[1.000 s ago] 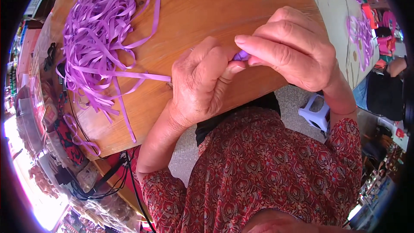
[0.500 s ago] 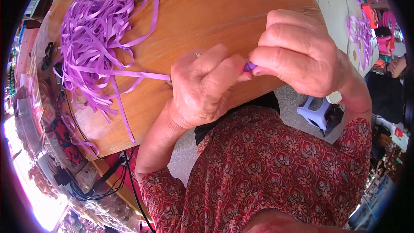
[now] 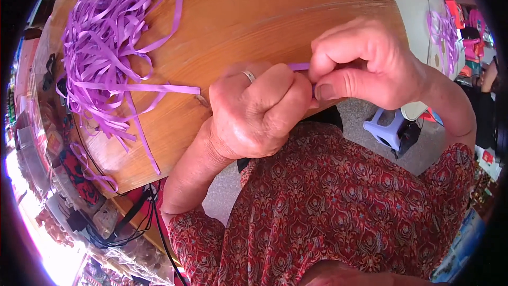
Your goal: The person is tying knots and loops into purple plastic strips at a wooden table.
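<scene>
1. The left hand [image 3: 259,114], with a plain ring on one finger, is curled almost into a fist over the near edge of the round wooden tabletop [image 3: 264,16]. Its fingers are closed on a flat, narrow purple plastic ribbon strip [image 3: 159,88], which runs out to the left across the wood towards the heap.

2. Compared with half a second ago, the two hands have drawn closer together, so that knuckles and fingertips now nearly meet. The short bit of strip between them has shrunk to a small purple tab [image 3: 299,66].

3. I read that as the strip being folded or rolled tight between the fingers (the fold itself is hidden inside the grip, so I cannot tell its form).

4. The strip looks thin, glossy and springy. It lies flat and straight on the wood from the left hand out to the tangled pile of purple ribbon strips [image 3: 103,47] at the far left of the table, where loops and loose ends curl upward.

5. The right hand [image 3: 365,66] is also closed, thumb pressed against bent fingers, pinching the end of the same strip just above the table edge. Only a sliver of purple shows at its thumb.

6. Farther right, below the table, stands a small pale plastic stool [image 3: 386,132] on the grey floor.
</scene>
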Demonstrator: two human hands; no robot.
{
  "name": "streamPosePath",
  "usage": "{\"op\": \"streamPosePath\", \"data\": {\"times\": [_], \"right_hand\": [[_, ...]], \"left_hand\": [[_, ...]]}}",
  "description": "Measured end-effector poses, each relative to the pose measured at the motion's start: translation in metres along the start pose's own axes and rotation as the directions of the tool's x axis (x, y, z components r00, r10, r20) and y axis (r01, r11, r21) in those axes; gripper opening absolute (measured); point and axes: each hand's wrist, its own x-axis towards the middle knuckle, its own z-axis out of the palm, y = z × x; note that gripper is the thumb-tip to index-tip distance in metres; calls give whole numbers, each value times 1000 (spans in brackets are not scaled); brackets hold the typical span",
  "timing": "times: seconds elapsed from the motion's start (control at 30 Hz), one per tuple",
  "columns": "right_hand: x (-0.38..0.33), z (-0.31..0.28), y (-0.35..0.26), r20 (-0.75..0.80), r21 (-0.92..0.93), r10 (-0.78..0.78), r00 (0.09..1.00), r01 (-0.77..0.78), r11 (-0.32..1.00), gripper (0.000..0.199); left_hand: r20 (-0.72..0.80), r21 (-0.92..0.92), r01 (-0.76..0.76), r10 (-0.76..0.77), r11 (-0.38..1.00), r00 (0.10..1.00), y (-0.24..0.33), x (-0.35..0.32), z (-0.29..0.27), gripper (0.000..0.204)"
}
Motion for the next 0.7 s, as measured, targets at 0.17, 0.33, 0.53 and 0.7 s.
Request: {"op": "streamPosePath", "data": {"times": [0.17, 0.33, 0.53, 0.7], "right_hand": [[1, 0, 0, 117, 312, 330, 937, -350, 883, 10], [7, -12, 4, 100, 349, 350, 932, -362, 864, 18], [-9, -18, 15, 4, 454, 351, 936, -315, 834, 28], [-29, -35, 18, -195, 285, 287, 938, -225, 932, 20]], "left_hand": [[7, 41, -16, 16, 999, 1000, 1, -5, 4, 25], [-17, -64, 218, -219, 974, 976, -3, 0, 5, 18], [68, -214, 342, -336, 915, 940, -8, 3, -2, 11], [79, -332, 388, -385, 860, 920, -13, 0, -3, 14]]}}
